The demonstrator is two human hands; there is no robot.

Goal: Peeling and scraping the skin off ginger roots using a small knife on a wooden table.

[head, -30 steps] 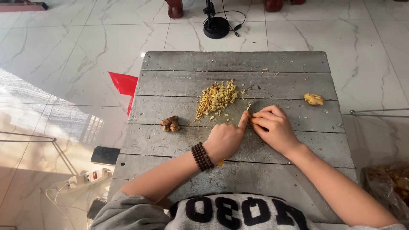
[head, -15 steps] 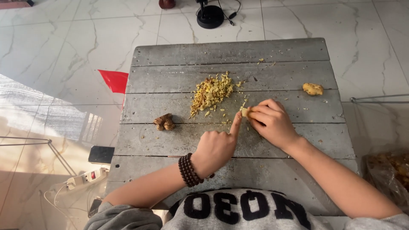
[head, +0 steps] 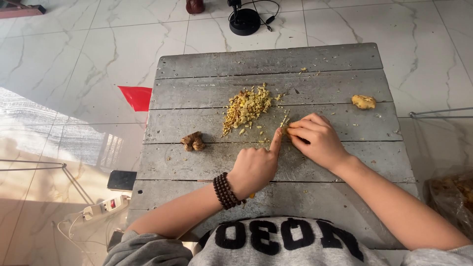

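My left hand [head: 253,170], with a dark bead bracelet [head: 225,191] at the wrist, is closed with the index finger stretched forward. A yellow end [head: 251,195] shows under the palm, and the rest of that tool is hidden. The fingertip meets a small yellowish root piece [head: 284,130] that my right hand [head: 315,140] pinches against the grey plank table [head: 197,162]. A pile of chopped yellow bits [head: 245,107] lies just beyond the hands.
A brown knobbly root [head: 193,142] lies to the left, and a peeled yellow chunk [head: 363,102] at the far right. On the marble floor are a red sheet [head: 135,97], a power strip [head: 106,207], a dark phone [head: 121,180] and a black round stand [head: 245,20].
My left hand has drawn back toward me, its index finger staying on the piece. The right hand has shifted slightly. The view has tilted a little.
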